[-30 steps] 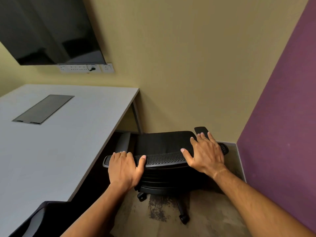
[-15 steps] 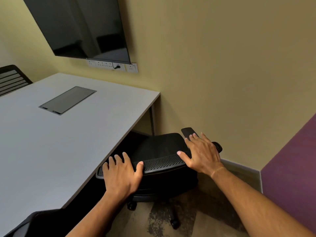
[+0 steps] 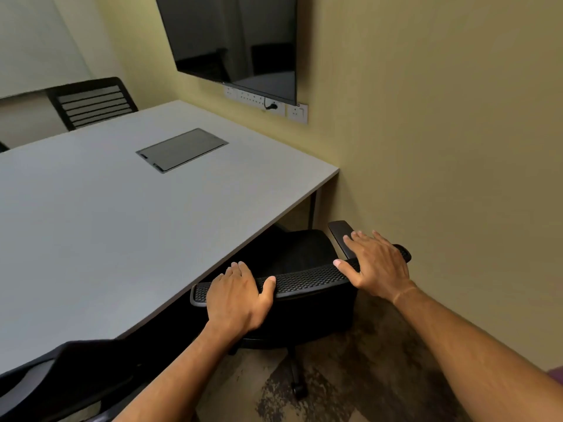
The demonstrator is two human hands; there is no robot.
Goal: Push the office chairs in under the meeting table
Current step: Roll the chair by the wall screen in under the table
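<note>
— Where is the office chair (image 3: 304, 278) found?

— It is seen at the near right corner of the meeting table (image 3: 128, 226), beside the yellow wall (image 3: 441, 147). Its seat is partly tucked under the tabletop edge, while the mesh backrest top is kept just outside that edge. One armrest (image 3: 339, 234) is seen close to the wall.

— How is it held?

— The left hand (image 3: 237, 296) is laid over the left end of the backrest top, fingers draped over the front, thumb pressed along the mesh rim. The right hand (image 3: 374, 263) is spread over the right end, fingertips reaching onto the armrest, thumb stretched along the rim. Both are rested on the chair; a full clench is shown by neither, and whether the fingers are curled under cannot be told.

— What else is shown?

— A dark cable hatch (image 3: 182, 150) is set into the tabletop. A wall-mounted screen (image 3: 237, 41) is hung above a socket strip (image 3: 265, 103). A second chair (image 3: 91, 102) is placed at the far side, and a third chair back (image 3: 61, 382) is seen at the lower left.
</note>
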